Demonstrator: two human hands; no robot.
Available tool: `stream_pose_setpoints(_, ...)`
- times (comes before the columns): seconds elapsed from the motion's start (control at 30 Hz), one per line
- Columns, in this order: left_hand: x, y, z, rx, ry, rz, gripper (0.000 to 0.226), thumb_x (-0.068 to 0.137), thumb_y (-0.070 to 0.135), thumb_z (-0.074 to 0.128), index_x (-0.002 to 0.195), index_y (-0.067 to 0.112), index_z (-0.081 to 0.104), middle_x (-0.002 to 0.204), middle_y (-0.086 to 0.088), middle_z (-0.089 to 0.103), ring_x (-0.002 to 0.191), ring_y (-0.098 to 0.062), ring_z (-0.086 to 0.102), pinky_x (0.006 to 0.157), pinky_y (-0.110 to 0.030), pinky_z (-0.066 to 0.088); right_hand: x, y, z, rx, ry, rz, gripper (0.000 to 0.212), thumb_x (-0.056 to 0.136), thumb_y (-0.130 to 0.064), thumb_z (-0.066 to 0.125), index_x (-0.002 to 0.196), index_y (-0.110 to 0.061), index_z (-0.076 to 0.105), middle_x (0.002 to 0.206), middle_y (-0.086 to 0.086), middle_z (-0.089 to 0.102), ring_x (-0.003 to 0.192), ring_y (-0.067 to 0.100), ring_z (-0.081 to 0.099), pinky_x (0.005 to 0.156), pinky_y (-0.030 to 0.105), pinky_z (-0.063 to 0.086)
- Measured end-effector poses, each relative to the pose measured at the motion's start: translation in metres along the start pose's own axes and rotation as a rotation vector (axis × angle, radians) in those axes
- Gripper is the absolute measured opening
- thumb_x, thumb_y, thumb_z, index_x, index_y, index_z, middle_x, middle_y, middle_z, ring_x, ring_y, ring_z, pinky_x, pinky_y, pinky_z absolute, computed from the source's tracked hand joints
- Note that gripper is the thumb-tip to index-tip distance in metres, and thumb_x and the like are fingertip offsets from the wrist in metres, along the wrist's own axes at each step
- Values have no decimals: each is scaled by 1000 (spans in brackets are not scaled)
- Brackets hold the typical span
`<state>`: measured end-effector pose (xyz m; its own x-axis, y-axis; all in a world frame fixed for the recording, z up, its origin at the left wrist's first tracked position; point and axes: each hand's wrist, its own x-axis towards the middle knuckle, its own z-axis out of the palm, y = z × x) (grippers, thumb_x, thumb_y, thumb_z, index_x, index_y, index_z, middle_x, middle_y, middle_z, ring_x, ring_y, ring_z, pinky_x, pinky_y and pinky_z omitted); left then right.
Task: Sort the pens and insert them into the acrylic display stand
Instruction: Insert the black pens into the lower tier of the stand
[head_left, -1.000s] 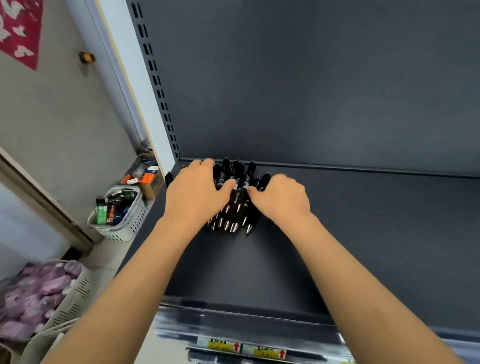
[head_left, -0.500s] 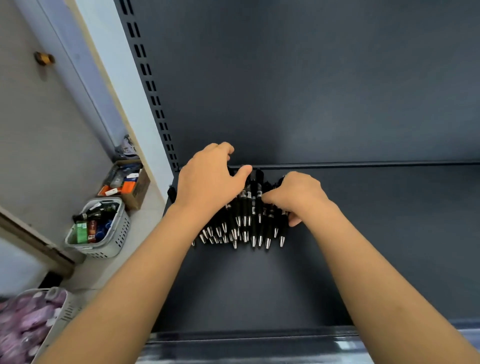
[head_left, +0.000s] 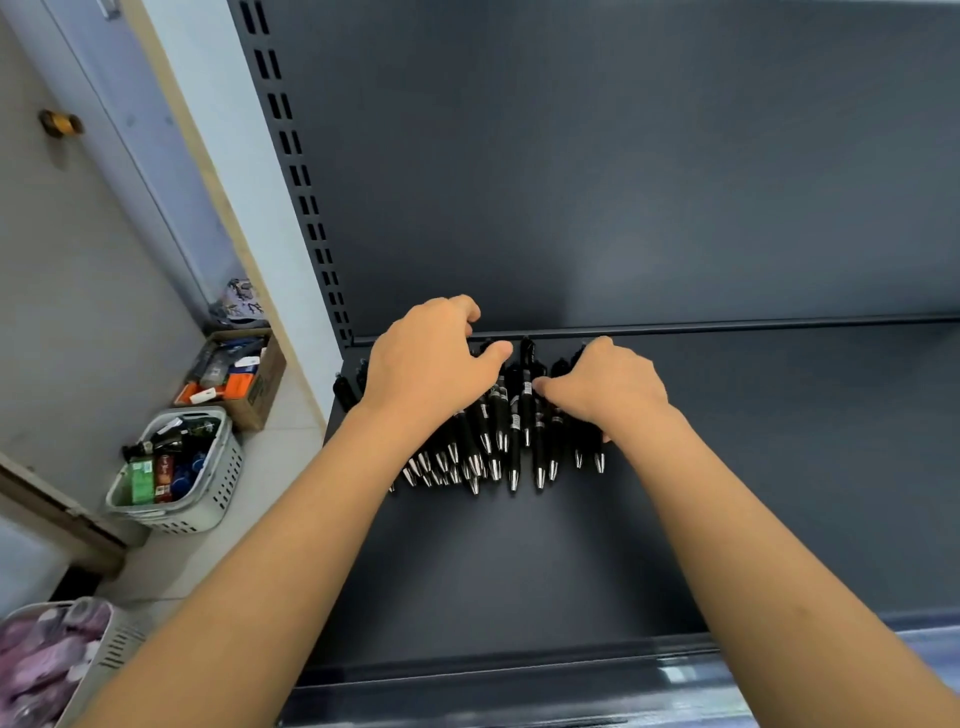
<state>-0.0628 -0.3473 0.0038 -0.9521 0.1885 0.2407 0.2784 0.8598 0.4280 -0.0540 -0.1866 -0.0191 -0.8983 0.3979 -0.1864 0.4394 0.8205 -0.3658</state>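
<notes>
**Both hands on the pen pile, no stand in sight**

A heap of black plastic pens with silver tips (head_left: 514, 436) lies on the dark grey metal shelf (head_left: 519, 571), pushed back near its rear lip. Every barrel runs front to back, with the silver tips pointing towards the person and the clicker ends towards the back panel. The tips are uneven, stepping further forward on the left side of the heap.

The left hand (head_left: 426, 364) covers the left half of the heap, its fingers curled down over the far ends and its thumb stretched right across the barrels. The right hand (head_left: 608, 389) sits on the right half with its fingers curled under and its thumb tip pressed against one barrel, as if pinching it. Both hands touch the heap, and neither is clearly nearer.

About twenty silver tips show. More pens are hidden beneath the hands, so an exact count cannot be made. Two further black ends show just left of the left wrist, probably pens too.

The acrylic display stand is not in view, so the step in hand looks like gathering and squaring the pens.

Beside the shelf on the floor stand one white slotted plastic basket (head_left: 218, 493) of bottles, one brown cardboard box (head_left: 262, 395) and one more pale basket (head_left: 119, 649) of purple packs.
</notes>
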Motion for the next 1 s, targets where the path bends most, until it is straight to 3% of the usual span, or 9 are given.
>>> stream_pose_setpoints(0.13, 1, 4, 0, -11, 3, 9, 47, 87, 50, 61, 126, 23, 56, 117, 10, 63, 107, -14, 59, 79, -29, 43, -2, -6, 1, -13, -27, 17, 62, 79, -55, 63, 114, -7, 44, 89, 2, 49, 86, 29, 63, 55, 27, 41)
stream_pose_setpoints(0.3, 1, 4, 1, -19, -3, 13, 46, 87, 50, 60, 125, 24, 57, 114, 12, 63, 103, -13, 59, 76, -27, 40, -2, -8, -1, 61, -75, 39, 46, 79, -37, 62, 110, -7, 48, 88, 3, 60, 78, 28, 62, 54, 26, 44)
stream_pose_setpoints(0.43, 0, 7, 3, -36, -20, 13, 44, 86, 49, 60, 123, 25, 58, 111, 13, 65, 99, -13, 60, 74, -27, 39, -5, -16, -2, 23, -59, 72, 51, 84, -33, 59, 119, -3, 37, 84, 6, 50, 76, 25, 52, 50, 27, 36)
stream_pose_setpoints(0.5, 0, 9, 4, -51, -26, 13, 43, 86, 50, 61, 121, 26, 58, 108, 13, 66, 97, -12, 61, 73, -26, 37, -5, -17, 2, 101, -82, 102, 50, 85, -31, 60, 119, -3, 35, 80, 6, 50, 71, 25, 55, 52, 29, 42)
stream_pose_setpoints(0.57, 0, 10, 4, -61, -22, 19, 42, 85, 50, 61, 120, 27, 59, 105, 14, 67, 99, -12, 61, 73, -26, 38, -4, -15, 5, 208, -77, 104, 47, 86, -28, 59, 118, -3, 34, 83, 7, 52, 81, 29, 59, 59, 33, 47)
stream_pose_setpoints(0.67, -3, 13, 4, -78, -36, 47, 40, 85, 49, 62, 118, 27, 60, 103, 13, 68, 99, -12, 62, 73, -26, 39, -4, -10, 8, 320, -33, 97, 43, 87, -26, 60, 115, -5, 34, 79, 3, 45, 81, 26, 53, 55, 31, 43)
stream_pose_setpoints(0.8, -7, 16, 2, -110, -42, 79, 40, 85, 50, 62, 118, 27, 60, 100, 14, 67, 96, -11, 61, 73, -25, 38, -5, 5, 7, 700, -80, 119, 37, 84, -20, 62, 111, -5, 41, 78, 5, 54, 69, 20, 55, 49, 24, 41)
stream_pose_setpoints(0.9, -8, 19, 3, -185, -80, 110, 42, 84, 50, 63, 118, 25, 61, 96, 15, 67, 90, -10, 59, 74, -25, 39, -15, 23, -6, 1086, -119, 136, 3, 88, -8, 55, 86, -8, 54, 71, 6, 56, 54, 17, 55, 47, 23, 46)
stream_pose_setpoints(1.0, -7, 37, 10, -371, -190, 133, 44, 84, 52, 64, 115, 22, 62, 85, 16, 65, 80, -3, 57, 73, -23, 41, -38, 37, -25, 1414, -165, 111, 10, 94, -5, 52, 85, -5, 56, 70, 8, 60, 50, 16, 61, 48, 28, 52)
